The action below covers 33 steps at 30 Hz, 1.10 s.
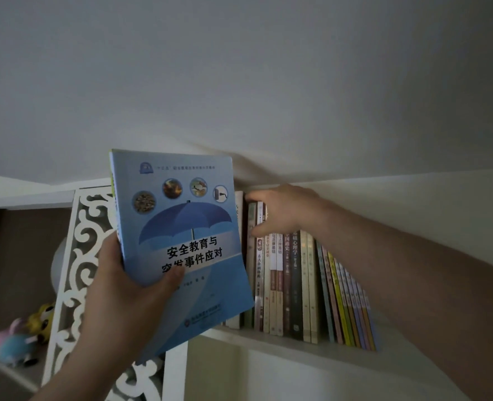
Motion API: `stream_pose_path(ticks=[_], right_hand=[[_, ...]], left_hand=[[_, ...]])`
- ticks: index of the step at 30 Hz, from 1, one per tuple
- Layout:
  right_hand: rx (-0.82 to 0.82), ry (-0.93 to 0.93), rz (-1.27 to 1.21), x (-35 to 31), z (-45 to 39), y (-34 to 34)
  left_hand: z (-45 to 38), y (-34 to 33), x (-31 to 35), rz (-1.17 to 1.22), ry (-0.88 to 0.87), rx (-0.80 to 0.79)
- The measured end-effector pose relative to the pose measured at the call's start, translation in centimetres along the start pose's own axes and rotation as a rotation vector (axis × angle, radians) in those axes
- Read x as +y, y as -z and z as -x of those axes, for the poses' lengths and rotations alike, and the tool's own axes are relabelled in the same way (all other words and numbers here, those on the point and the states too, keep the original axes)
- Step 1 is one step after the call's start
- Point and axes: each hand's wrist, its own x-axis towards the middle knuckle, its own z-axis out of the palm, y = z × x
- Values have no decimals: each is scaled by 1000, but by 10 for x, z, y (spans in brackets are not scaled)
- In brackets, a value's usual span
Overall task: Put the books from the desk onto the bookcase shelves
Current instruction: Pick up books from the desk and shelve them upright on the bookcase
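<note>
Fingers: the left hand (118, 287) grips a blue paperback (181, 241) by its lower left corner, thumb (170, 277) pressed flat across the front cover, the other fingers hidden behind the book. The right hand (280, 211) reaches to the tops of the shelved books (300, 285); its thumb lies along the top edges and its fingers curl down over the spines of the leftmost few. Cannot tell whether it pinches one volume or only pushes against them.

Task item: the blue paperback has an umbrella picture and Chinese title on the cover. It is held upright in the air, tilted slightly, cover toward the camera, in front of the left end of the row. It is not on the shelf.

Surroundings:
- Shelf board (283, 347), white, carries the row of upright books. The thin coloured spines at the right end lean leftward.
- The held paperback covers the left end of the row, so whatever space exists there is hidden.
- White carved fretwork panel (74, 256) stands just left of the paperback, forming the side of this compartment; its lower part runs behind the left wrist.
- Left of the panel, another compartment holds soft toys (16, 340) on its floor: pink, blue and yellow.
- A pale round object (58, 264) sits behind the panel, too blurred to identify.
- Plain white wall (239, 82) above the bookcase top.

Lighting is dim; most spine titles are unreadable.
</note>
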Motion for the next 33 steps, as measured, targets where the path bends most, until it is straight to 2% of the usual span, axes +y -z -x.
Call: stream_pose_path(ticks=[5, 13, 17, 21, 25, 29, 33], right_hand=[[-132, 86, 158, 18, 0, 5], [28, 304, 239, 54, 34, -5], [29, 364, 256, 67, 51, -4], [18, 317, 125, 75, 58, -10], [49, 222, -386, 70, 61, -8], [-28, 100, -215, 61, 51, 2], [21, 79, -193, 58, 39, 2]], left_hand=[[26, -15, 16, -81, -54, 54], [51, -48, 62, -280, -183, 30], [50, -67, 80, -343, -226, 35], [58, -71, 97, -315, -300, 46], [61, -82, 108, -294, -387, 78], [57, -98, 101, -270, -345, 135], [52, -107, 71, -264, -245, 121]])
